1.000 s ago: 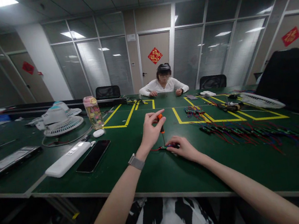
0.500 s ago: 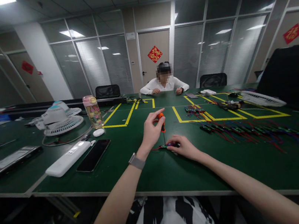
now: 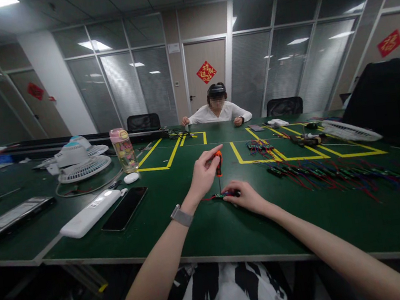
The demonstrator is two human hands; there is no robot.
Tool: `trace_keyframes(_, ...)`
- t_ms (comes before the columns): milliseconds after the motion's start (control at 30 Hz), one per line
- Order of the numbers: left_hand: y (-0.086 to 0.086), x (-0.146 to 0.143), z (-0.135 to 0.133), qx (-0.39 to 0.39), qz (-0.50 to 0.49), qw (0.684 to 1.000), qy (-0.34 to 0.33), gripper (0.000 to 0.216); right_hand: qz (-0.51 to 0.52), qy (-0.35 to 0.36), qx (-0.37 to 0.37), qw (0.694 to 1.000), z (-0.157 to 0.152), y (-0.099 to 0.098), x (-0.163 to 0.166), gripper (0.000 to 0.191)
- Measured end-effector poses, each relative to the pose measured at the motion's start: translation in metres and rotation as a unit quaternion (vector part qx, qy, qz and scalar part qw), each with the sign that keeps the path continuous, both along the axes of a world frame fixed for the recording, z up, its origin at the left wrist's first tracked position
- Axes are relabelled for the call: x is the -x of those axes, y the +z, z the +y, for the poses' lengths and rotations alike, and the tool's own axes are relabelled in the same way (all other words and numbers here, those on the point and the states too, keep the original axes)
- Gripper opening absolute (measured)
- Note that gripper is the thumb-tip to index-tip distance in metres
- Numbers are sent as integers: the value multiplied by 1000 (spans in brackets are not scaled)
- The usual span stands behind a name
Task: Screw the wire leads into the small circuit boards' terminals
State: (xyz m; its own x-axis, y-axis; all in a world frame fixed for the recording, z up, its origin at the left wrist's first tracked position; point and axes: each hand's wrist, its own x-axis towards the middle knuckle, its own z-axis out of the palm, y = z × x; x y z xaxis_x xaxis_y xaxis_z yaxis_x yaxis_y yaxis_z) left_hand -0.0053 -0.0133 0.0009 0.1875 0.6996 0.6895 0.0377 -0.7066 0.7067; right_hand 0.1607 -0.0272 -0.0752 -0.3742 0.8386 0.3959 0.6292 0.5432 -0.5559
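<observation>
Orange screwdriver [image 3: 218,163] upright between both hands

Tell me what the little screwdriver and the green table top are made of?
The screwdriver in the left hand seems to have an orange plastic handle, smooth and bright, and a thin dark shaft that looks like metal. The table top looks like a matte green mat or laminate: flat, dull, only faint reflections, with yellow tape lines stuck on it.
</observation>
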Motion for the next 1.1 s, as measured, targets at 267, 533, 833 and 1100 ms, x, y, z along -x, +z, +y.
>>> trace_keyframes(267,0,-1,2,38,-34,998,-33,33,-5,1,0,1000,0,1,-1,14)
trace_keyframes(533,-1,-2,-1,-12,-16,999,41,29,-5,-1,0,1000,-1,2,0,14)
trace_keyframes(833,-1,-2,2,-3,-17,997,71,29,-6,2,-1,1000,0,0,-1,15)
trace_keyframes(1100,-3,-2,2,-6,-18,999,45,28,6,7,-2,1000,-1,0,-1,15)
